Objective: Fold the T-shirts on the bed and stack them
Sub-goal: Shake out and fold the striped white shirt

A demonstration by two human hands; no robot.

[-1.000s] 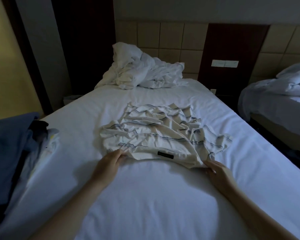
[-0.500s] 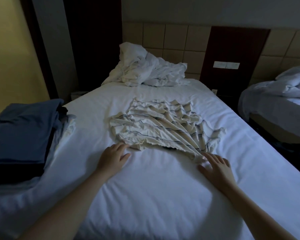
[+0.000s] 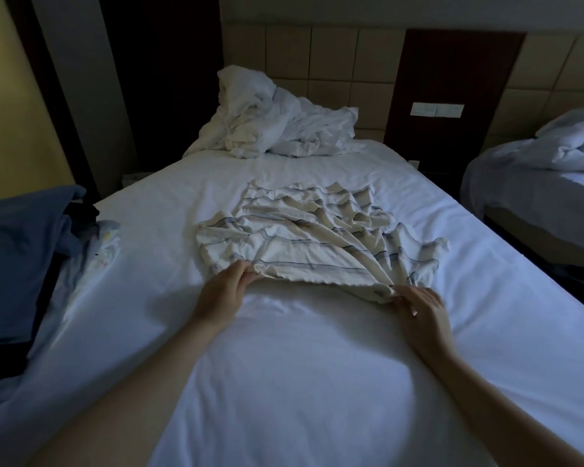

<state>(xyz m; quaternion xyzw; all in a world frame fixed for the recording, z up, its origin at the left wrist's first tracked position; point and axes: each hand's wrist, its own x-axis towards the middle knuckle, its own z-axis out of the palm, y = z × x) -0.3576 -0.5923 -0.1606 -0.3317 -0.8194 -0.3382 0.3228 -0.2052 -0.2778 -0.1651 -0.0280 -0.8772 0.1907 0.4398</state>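
White bed [image 3: 300, 365] bears striped T-shirt [image 3: 300, 244], left hand [image 3: 221, 293] and right hand [image 3: 422, 313] pinching hem

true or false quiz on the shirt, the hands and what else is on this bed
1. Both the left hand and the right hand pinch the near edge of the striped T-shirt. True.
2. The striped T-shirt is folded into a neat square. False: it lies spread out and wrinkled on the bed.
3. A crumpled white duvet lies at the head of the bed. True.
4. The blue clothes pile lies right of the striped T-shirt. False: it lies to its left.
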